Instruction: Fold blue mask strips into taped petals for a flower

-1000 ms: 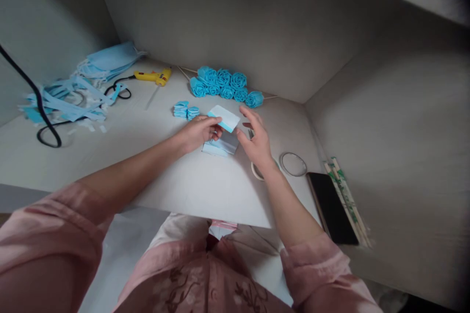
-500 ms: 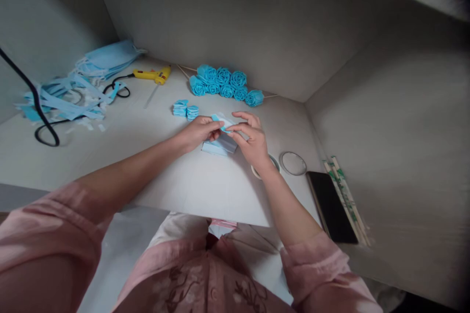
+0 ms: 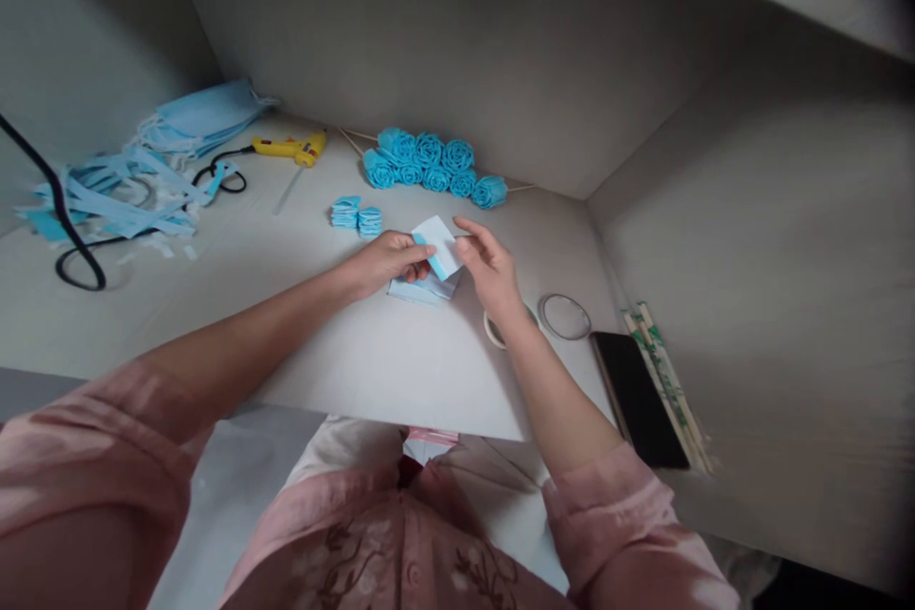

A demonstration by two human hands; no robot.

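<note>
My left hand pinches a small white fabric piece with a folded blue strip along its left side. The piece lies tilted and spread out between my hands. At its right edge is my right hand, thumb and fingers closed on that edge, index finger raised above. Below the hands, a light-blue flat folded piece rests on the table, partly covered by them. Two small stacks of blue folded pieces stand just beyond my left hand.
Blue fabric roses on sticks lie along the back wall. A yellow glue gun, face masks and cut strips are at left. A tape roll, wire ring, phone and wrapped sticks lie right.
The fabric piece, curled between the fingers before, is now opened out flatter, showing its white face. My right fingers have shifted to its right edge. The view has moved slightly.
</note>
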